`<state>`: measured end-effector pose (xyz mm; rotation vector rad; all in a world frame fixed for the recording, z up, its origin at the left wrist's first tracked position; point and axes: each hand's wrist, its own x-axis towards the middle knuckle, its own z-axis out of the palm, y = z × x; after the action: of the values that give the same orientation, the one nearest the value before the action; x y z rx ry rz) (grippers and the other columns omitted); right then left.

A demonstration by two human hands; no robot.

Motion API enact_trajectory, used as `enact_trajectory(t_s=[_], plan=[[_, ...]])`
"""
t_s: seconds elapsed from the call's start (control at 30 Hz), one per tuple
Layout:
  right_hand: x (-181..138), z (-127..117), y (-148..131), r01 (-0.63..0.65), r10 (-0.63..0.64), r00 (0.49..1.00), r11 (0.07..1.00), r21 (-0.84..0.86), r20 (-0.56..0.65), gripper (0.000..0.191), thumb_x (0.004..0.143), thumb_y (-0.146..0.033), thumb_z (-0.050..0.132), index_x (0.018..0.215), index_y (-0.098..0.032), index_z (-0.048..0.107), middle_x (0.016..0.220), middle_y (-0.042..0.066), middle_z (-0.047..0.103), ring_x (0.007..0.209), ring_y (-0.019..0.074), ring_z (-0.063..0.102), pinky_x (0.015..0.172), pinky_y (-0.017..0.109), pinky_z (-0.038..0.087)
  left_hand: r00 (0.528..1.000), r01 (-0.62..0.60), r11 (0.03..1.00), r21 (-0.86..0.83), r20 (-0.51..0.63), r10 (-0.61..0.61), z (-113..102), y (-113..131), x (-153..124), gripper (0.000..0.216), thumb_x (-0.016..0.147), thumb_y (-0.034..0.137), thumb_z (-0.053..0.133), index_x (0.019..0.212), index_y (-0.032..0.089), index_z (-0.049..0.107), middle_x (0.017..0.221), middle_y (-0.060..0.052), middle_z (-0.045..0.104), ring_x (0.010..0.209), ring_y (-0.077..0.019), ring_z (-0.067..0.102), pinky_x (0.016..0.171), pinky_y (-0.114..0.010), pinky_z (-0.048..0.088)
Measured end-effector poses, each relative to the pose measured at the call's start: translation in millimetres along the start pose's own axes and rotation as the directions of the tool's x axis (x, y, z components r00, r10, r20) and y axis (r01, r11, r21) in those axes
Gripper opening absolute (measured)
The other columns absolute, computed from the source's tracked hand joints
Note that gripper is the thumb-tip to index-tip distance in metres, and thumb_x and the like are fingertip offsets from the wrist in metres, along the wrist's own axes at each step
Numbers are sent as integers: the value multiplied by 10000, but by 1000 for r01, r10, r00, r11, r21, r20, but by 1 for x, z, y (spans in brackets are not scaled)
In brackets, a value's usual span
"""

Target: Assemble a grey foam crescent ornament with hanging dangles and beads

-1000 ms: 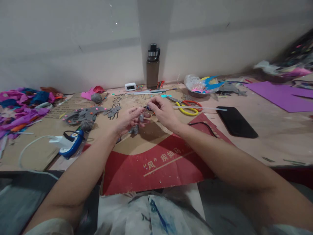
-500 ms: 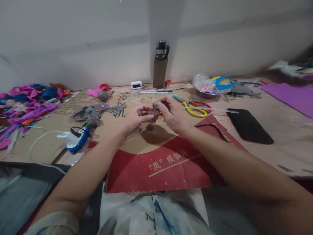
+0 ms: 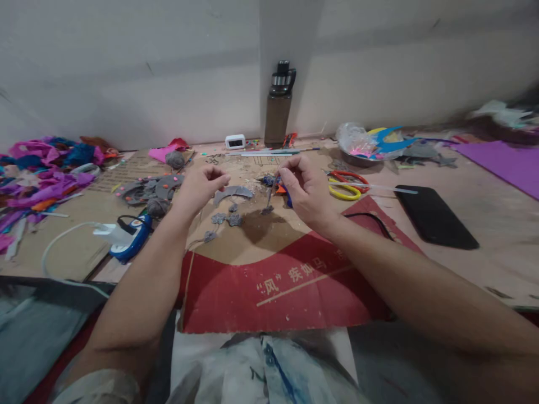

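Observation:
My right hand (image 3: 304, 191) hovers over the cardboard sheet (image 3: 269, 280), its fingers pinched on a small grey cut-out piece (image 3: 270, 193) that hangs down toward the board. My left hand (image 3: 199, 186) is a short way to the left, fingers curled loosely with nothing visible in them. Between and below the hands lie a curved grey foam strip (image 3: 231, 193) and several small grey flower-shaped pieces (image 3: 227, 217).
A blue glue gun (image 3: 130, 235) with a white cable lies left of my left arm. More grey foam shapes (image 3: 149, 188), yellow and red scissors (image 3: 347, 188), a black phone (image 3: 435, 216), a brown bottle (image 3: 280, 106), a metal bowl (image 3: 357, 154) and pink-purple scraps (image 3: 37, 179) surround the board.
My hands have come apart: the left has drawn away to the left, while the right keeps the small grey piece. The grey strip and small pieces on the board now show.

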<state>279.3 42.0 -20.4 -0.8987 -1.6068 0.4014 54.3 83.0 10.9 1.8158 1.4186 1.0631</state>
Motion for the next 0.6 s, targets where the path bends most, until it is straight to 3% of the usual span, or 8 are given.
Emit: enact_trajectory(t_s=[0.07, 0.17, 0.3, 0.47, 0.6], plan=[[0, 0, 0, 16, -16, 1000, 1000, -9, -13, 172, 919, -377, 472, 845, -225, 499, 768, 2, 533, 647, 128, 467, 604, 281, 390, 994, -9, 967, 253, 105, -18, -4, -5, 2, 143, 727, 286, 662, 734, 145, 682, 600, -3, 632, 558, -108, 533, 555, -227, 372], [0, 0, 0, 15, -15, 1000, 1000, -23, -9, 158, 920, -349, 476, 837, -216, 502, 755, -3, 528, 633, 116, 455, 596, 276, 374, 969, -22, 894, 447, 230, -91, -5, -12, 4, 155, 712, 287, 657, 724, 142, 709, 618, -17, 657, 581, -124, 545, 565, -238, 363], [0, 0, 1, 8, -8, 1000, 1000, -29, 2, 146, 916, -328, 479, 833, -211, 507, 757, -2, 528, 652, 115, 462, 615, 276, 373, 925, -41, 860, 508, 346, -160, -1, -18, 5, 166, 689, 249, 658, 782, 135, 735, 672, -40, 695, 623, -143, 584, 587, -238, 386], [-1, 1, 3, 7, -6, 1000, 999, -38, 7, 136, 914, -312, 470, 840, -207, 516, 782, 5, 537, 668, 119, 460, 629, 282, 372, 874, -81, 850, 521, 448, -191, 2, -22, 5, 212, 694, 327, 661, 800, 158, 733, 704, -38, 707, 623, -147, 594, 588, -241, 401], [-1, 1, 2, -3, 3, 1000, 999, -32, 8, 129, 911, -305, 475, 842, -206, 519, 777, 6, 538, 672, 121, 464, 633, 284, 373, 896, -121, 803, 584, 412, -165, 9, -24, 3, 277, 642, 424, 707, 747, 168, 714, 651, -31, 679, 576, -145, 560, 538, -247, 367]])
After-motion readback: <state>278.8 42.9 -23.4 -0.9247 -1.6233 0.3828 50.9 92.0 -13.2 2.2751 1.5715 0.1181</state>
